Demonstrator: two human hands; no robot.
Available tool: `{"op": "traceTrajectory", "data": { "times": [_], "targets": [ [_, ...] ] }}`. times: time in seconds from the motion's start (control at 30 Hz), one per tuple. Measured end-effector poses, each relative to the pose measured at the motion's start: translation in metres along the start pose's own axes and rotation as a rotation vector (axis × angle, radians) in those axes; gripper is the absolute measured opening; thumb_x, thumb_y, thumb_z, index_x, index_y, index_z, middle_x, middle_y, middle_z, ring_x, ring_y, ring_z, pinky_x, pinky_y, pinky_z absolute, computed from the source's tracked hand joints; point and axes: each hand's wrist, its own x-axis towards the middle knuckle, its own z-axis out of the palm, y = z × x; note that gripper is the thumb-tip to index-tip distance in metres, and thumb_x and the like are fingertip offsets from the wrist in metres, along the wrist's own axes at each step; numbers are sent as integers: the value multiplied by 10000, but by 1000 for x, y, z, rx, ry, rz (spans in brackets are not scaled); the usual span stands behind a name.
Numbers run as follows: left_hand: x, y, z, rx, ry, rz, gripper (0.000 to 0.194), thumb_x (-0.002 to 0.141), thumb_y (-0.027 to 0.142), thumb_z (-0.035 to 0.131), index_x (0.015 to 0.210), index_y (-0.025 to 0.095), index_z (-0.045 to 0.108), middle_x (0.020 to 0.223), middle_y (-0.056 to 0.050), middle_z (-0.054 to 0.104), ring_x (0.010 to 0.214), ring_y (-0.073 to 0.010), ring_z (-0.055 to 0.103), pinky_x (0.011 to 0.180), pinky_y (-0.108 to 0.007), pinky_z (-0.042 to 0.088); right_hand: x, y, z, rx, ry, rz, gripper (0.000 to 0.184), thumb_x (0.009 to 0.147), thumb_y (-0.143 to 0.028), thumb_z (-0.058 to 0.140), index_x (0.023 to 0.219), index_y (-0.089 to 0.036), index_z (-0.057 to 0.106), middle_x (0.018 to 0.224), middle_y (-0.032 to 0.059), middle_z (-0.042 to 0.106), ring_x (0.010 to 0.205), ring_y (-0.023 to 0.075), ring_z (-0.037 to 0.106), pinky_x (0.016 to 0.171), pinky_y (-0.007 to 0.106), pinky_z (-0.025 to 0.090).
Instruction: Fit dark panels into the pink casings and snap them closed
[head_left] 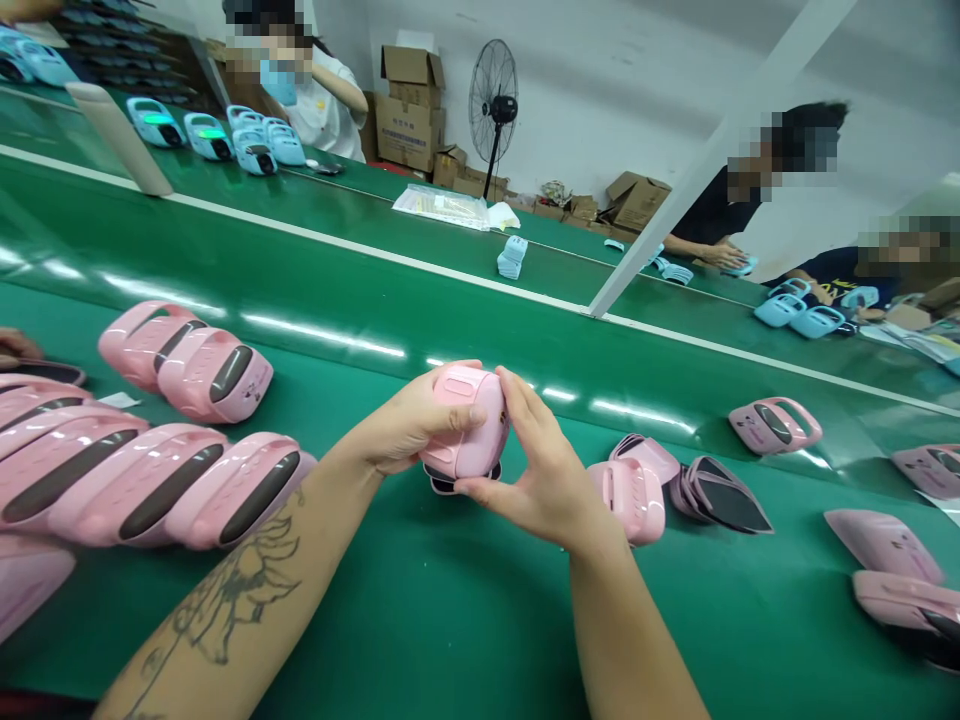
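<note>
A glossy pink plastic housing (469,452) with rounded edges is held between both hands over the green table. My left hand (409,420) is closed round its left side, thumb across the face. At its right side, my right hand (551,460) grips it, fingers on the upper edge and thumb at the lower corner. Dark, pink-edged panels (442,484) show partly beneath it. Just right of my right hand stands another pink housing (636,500), beside a heap of dark, pink-rimmed oval panels (720,493).
Several pink housings with handles (217,490) stand in rows at left. More pink housings (772,425) lie at right. A raised ledge with a white edge strip (375,262) runs behind the table (420,620). Co-workers sit beyond it with blue housings (255,150); one co-worker's hand (19,345) shows at far left.
</note>
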Motion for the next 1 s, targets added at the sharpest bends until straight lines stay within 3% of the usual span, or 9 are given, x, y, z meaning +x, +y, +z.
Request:
{"op": "traceTrajectory", "data": {
  "times": [0.1, 0.3, 0.6, 0.8, 1.0],
  "targets": [
    [-2, 1, 1, 27, 38, -12, 1042, 641, 460, 1075, 1514, 190, 575, 1351, -187, 720, 1095, -303, 750, 863, -386, 626, -1, -5, -6, -25, -43, 24, 1226, 922, -434, 894, 1813, -344, 56, 1830, 159, 349, 1713, 386, 335, 1368, 616, 401],
    [-4, 4, 7, 12, 29, -17, 866, 667, 394, 1045, 1406, 185, 646, 1243, -142, 743, 1006, -267, 749, 812, -354, 621, -2, -16, -7, 3, -91, 62, 1208, 949, -368, 869, 1811, -347, 23, 1858, 143, 282, 1748, 367, 242, 1396, 597, 359],
    [-1, 2, 19, 51, 7, 47, 569, 735, 410, 970, 1192, 146, 759, 1056, -114, 760, 856, -223, 717, 679, -294, 574, -3, -16, -4, 34, -61, 89, 1272, 904, -329, 913, 1809, -365, 19, 1840, 135, 329, 1722, 382, 315, 1379, 597, 399],
    [-2, 6, 15, 62, -52, 50, 605, 724, 402, 998, 1215, 149, 749, 1136, -135, 772, 928, -257, 741, 769, -350, 619, -3, -15, -8, 12, -57, 41, 1282, 907, -356, 911, 1805, -388, -4, 1846, 119, 317, 1729, 384, 295, 1381, 607, 390],
    [-1, 4, 12, 65, -15, 34, 639, 675, 387, 1024, 1181, 136, 727, 1107, -132, 754, 989, -279, 733, 783, -354, 611, -6, -23, -14, -42, -88, 102, 1250, 921, -290, 893, 1803, -408, 15, 1848, 114, 290, 1730, 391, 286, 1392, 639, 352]
  ]
}}
